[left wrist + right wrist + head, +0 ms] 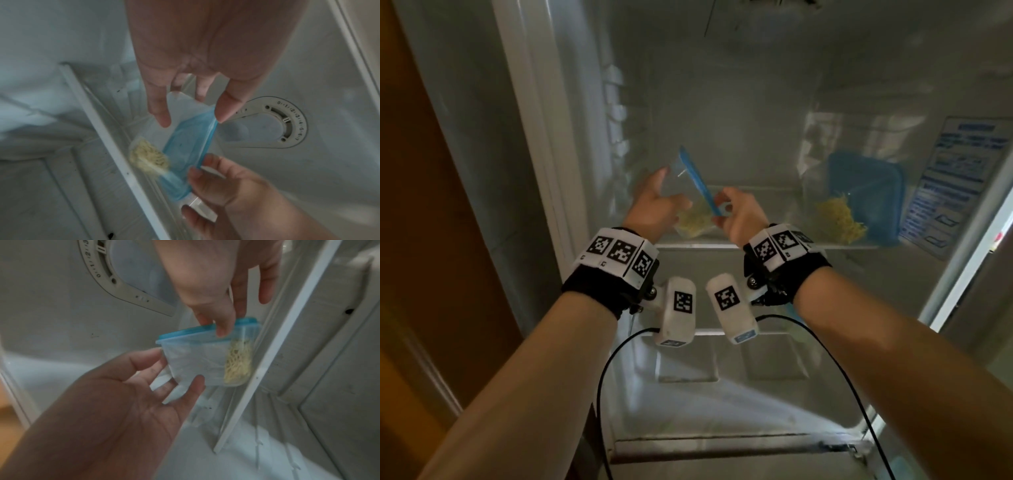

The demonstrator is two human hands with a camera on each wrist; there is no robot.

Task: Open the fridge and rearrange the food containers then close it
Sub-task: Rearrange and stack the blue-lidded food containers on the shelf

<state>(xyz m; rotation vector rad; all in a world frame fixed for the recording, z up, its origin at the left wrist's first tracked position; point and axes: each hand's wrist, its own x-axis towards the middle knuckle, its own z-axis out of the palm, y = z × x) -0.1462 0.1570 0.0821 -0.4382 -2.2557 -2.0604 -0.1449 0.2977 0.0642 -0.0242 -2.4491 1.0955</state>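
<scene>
The open fridge (pixel 722 102) has a glass shelf (pixel 767 245) carrying a blue-lidded container (pixel 859 202) of noodles at the right. Over the shelf's left part, a smaller clear container (pixel 207 358) with a blue lid (pixel 189 142) is tilted on edge, noodles at its low end. The left hand (pixel 657 205) grips its base; the right hand (pixel 739 216) pinches the lid rim.
</scene>
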